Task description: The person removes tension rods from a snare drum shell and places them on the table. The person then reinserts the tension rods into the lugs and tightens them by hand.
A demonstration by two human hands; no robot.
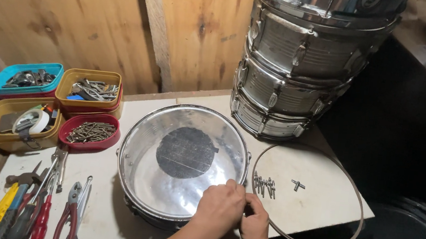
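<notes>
A chrome snare drum (159, 182) lies flat on the white tabletop, its clear head showing a dark round patch (186, 152) in the middle. My left hand (220, 207) rests on the drum's near right rim, fingers curled. My right hand (254, 225) is pressed against it just outside the rim, fingers pinched together. What the fingers grip is hidden. A thin metal hoop (357, 203) lies to the right, with a row of tension rods (264, 185) and a small drum key (298, 185) inside it.
Several chrome drums (298, 60) are stacked at the back right. Trays of screws (90, 132), tape (31, 121) and metal parts (92, 90) sit at the left. Pliers (71, 210) and screwdrivers (30, 205) lie along the near left edge. A wooden wall stands behind.
</notes>
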